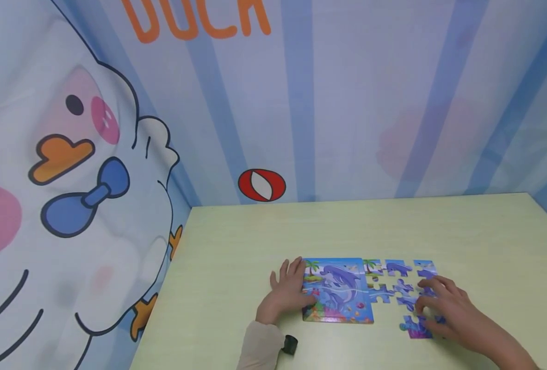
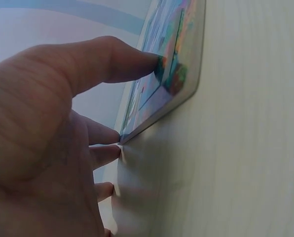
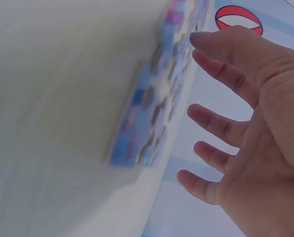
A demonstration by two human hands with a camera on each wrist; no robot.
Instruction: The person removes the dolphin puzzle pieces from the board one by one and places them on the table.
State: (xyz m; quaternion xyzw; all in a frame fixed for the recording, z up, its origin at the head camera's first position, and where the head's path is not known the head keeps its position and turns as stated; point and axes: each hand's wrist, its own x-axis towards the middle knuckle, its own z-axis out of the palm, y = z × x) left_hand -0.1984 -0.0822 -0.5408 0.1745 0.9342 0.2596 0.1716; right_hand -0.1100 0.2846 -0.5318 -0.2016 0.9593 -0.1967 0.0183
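A dolphin jigsaw puzzle board, its picture complete in outline, lies flat on the pale table. My left hand rests at its left edge. In the left wrist view the thumb presses on the board's corner area, while the other fingers stretch along the edge and the tabletop. Loose puzzle pieces lie in rough rows right of the board. Over their right side hovers my right hand, fingers slightly bent and spread, with nothing between them in the right wrist view. It hides some pieces.
The light table reaches back to a striped cloth backdrop with a duck drawing at the left. A small black object is at the left cuff. Small gaps separate several pieces.
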